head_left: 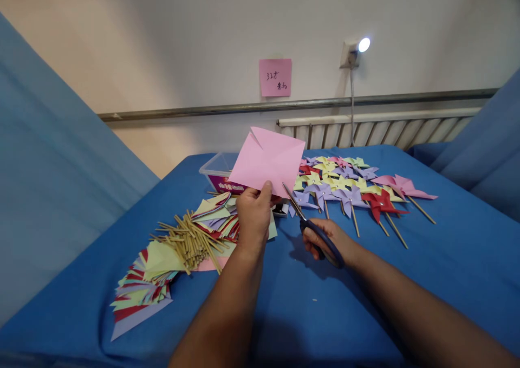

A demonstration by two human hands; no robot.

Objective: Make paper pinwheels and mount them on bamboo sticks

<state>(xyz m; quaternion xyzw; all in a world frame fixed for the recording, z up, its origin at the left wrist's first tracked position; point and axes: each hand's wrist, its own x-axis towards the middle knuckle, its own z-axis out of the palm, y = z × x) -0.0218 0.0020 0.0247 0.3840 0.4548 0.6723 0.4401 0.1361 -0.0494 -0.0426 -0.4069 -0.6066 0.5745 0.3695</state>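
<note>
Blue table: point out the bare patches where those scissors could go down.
Bare blue table lies right of the right hand holding scissors, below the pinwheels; also nearest the camera, between the forearms. The left is crowded: paper stacks and sticks.

Two bare, sleeveless forearms

Finished pinwheels (345,186); sticks (190,240); wall note (275,77)
</note>
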